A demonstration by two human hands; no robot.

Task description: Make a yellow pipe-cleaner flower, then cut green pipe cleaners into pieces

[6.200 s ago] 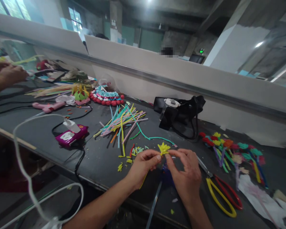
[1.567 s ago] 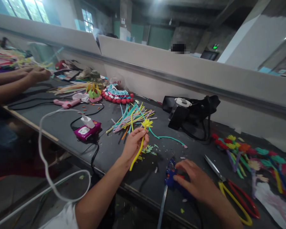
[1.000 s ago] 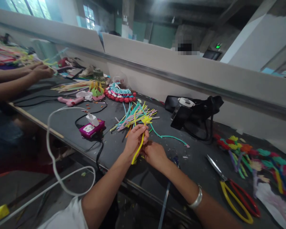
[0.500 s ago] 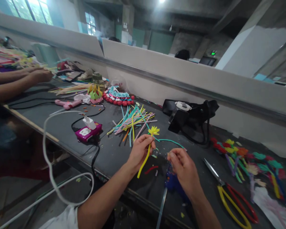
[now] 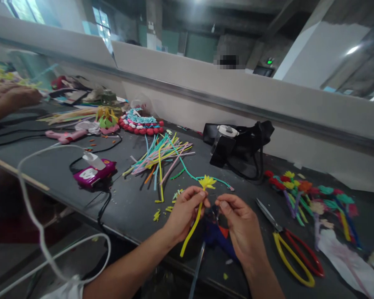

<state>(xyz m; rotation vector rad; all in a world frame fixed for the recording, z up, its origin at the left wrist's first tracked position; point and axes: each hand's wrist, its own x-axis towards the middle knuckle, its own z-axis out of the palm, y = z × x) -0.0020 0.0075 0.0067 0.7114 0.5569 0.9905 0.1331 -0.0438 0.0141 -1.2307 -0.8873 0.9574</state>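
Left hand (image 5: 187, 211) pinches yellow pipe-cleaner flower (image 5: 207, 182), bloom up; right hand (image 5: 241, 222) pinched alongside, contents unclear, blue glue gun (image 5: 214, 237) just below it. Likely flower-assembly step; next move calls for steady left grip.

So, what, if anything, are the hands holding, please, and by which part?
Left hand: yellow flower, by the stem, near its top. Right hand: I cannot tell.

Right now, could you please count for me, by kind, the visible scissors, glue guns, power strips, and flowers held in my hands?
Yellow flower in your left hand: 1
Glue guns: 2 (pink glue gun, blue glue gun)
Scissors: 1
Purple power strip: 1
Total: 5
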